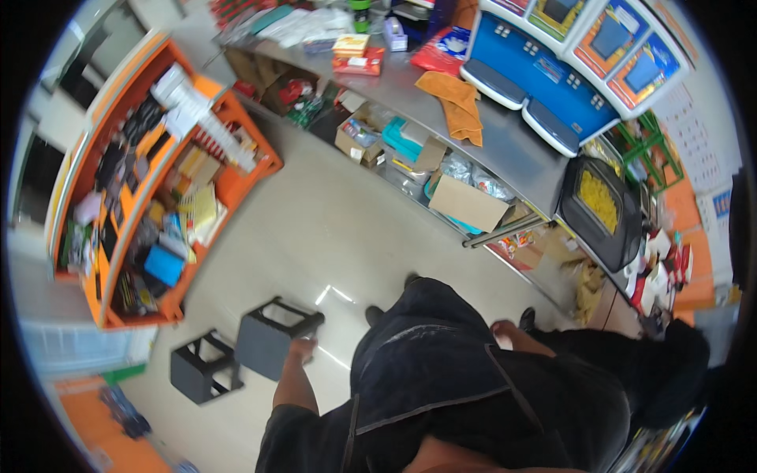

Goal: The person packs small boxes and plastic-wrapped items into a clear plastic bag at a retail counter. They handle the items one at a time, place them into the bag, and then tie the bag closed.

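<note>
My left hand [303,348] grips the near edge of a dark grey plastic stool [268,337] that stands on the pale floor just left of my legs. A second, black stool [202,368] sits further left, close beside the grey one. My right hand [505,329] rests against my dark apron [441,370] at the hip with its fingers curled. I cannot make out anything in it. My dark shoes [375,314] show just beyond the apron.
An orange display rack [236,185] packed with goods stands at the left. A steel counter [512,154] runs across the top right, bearing an orange cloth [459,104], blue-and-white machines [544,79] and a black tray of yellow food [601,206]. Cardboard boxes [467,203] sit under it.
</note>
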### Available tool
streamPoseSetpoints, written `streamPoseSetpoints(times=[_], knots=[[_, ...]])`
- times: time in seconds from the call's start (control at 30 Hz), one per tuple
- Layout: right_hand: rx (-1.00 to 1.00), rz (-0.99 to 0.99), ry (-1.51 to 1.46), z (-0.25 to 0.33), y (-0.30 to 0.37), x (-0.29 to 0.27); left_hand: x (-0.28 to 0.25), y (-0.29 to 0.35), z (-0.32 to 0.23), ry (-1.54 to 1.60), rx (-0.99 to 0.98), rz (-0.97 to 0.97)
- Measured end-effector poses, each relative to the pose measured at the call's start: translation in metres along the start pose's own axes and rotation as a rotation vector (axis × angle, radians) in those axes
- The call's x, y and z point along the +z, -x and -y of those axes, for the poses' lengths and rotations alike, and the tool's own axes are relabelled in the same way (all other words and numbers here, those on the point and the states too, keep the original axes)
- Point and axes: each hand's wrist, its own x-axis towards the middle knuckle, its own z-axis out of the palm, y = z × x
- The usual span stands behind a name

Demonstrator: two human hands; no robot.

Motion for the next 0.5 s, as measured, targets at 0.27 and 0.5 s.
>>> streamPoseSetpoints(times=[0.27,0.5], knots=[[-0.394,-0.871,-0.34,0.21,-0.101,-0.246,-0.3,-0.25,-0.17,1.067,-0.014,-0.32],[-0.736,-1.042,-1.446,0.33,-0.097,-0.579,-0.358,-0.346,-0.235,1.06,-0.02,-0.141]])
